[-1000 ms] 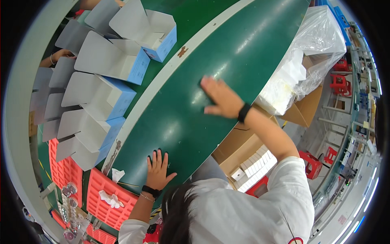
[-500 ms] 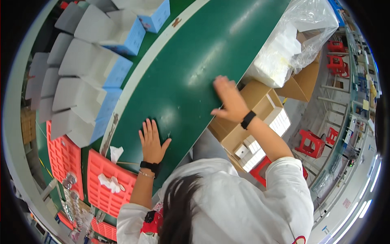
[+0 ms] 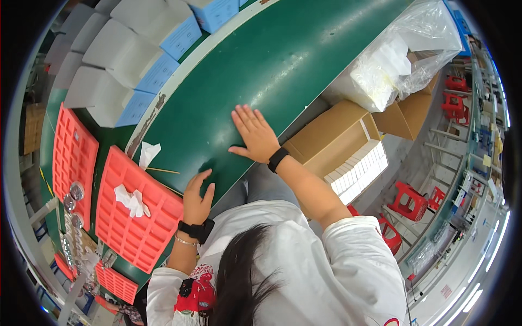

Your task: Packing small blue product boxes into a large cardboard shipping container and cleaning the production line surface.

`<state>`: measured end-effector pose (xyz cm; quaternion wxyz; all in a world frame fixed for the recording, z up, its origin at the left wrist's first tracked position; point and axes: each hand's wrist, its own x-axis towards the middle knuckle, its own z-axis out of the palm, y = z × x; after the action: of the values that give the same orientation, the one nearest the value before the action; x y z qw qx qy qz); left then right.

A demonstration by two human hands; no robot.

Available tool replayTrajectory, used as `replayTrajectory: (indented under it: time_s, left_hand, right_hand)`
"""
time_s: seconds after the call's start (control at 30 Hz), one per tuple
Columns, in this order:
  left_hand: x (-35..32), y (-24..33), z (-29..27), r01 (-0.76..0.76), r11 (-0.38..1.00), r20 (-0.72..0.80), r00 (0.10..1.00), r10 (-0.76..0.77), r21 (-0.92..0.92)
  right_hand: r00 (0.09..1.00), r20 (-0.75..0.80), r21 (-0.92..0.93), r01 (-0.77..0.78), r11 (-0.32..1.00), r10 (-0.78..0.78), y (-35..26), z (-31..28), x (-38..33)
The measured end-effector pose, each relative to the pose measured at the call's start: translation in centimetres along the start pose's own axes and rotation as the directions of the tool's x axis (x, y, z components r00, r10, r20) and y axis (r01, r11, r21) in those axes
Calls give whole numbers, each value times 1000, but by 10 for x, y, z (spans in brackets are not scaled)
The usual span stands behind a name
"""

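My right hand lies palm down over the green tabletop, fingers stretched out, holding nothing. Close to the table's near edge is my left hand, seen partly side-on, with thumb and fingers apart and nothing visible in it. To its left lies a red gridded plastic tray bearing a crumpled white tissue. Between the tray and the green surface are a second white tissue and a thin wooden stick.
Open blue-and-white cartons line the far left side. Beside the table on the right stands a cardboard box with a row of small white boxes. Behind it is a clear plastic bag of white items. Red stools stand farther right.
My right hand has swept left from the table's right edge across the green surface. My left hand has drawn back toward my body. The whole view has shifted.
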<state>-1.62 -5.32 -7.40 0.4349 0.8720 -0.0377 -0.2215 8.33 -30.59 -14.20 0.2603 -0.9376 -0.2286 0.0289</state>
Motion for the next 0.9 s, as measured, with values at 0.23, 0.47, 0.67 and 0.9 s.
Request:
replayTrajectory:
  time_s: [0.23, 0.47, 0.67, 0.9]
  left_hand:
    - [-51, -21, 42, 485, 286, 528, 845, 91, -826]
    - [-25, -69, 165, 491, -502, 536, 842, 62, -712]
    - [21, -60, 181, 302, -667, 331, 940, 88, -681]
    - [24, -52, 196, 158, -932, 52, 987, 150, -325]
  right_hand:
    - [977, -189, 50, -87, 995, 95, 38, -30, 8]
    - [999, 26, -347, -13, 938, 23, 41, -22, 41]
    - [859, 420, -158, 388, 908, -293, -7, -22, -10]
    - [640, 564, 337, 399, 853, -522, -18, -25, -45]
